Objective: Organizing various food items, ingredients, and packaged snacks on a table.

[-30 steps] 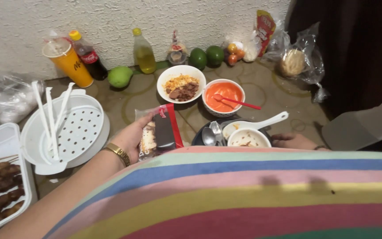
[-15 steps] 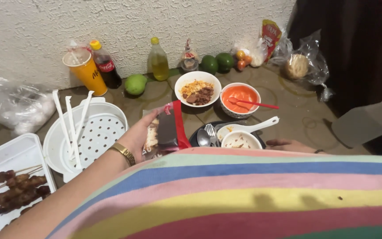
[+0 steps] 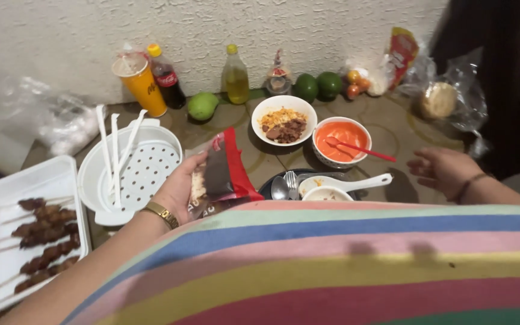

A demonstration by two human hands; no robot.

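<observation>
we see left hand (image 3: 179, 191) clamped on red snack packet (image 3: 221, 171) | right hand (image 3: 445, 170) open, right of orange sauce bowl (image 3: 341, 141)

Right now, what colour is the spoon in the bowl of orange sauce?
The spoon is red, resting in the bowl; the head view shows it best.

red-edged snack packet (image 3: 222, 171), upright, held

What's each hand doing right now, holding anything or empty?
Left hand: closed on a red and clear snack packet.
Right hand: open, empty, hovering beside the bowl of orange sauce.
</observation>
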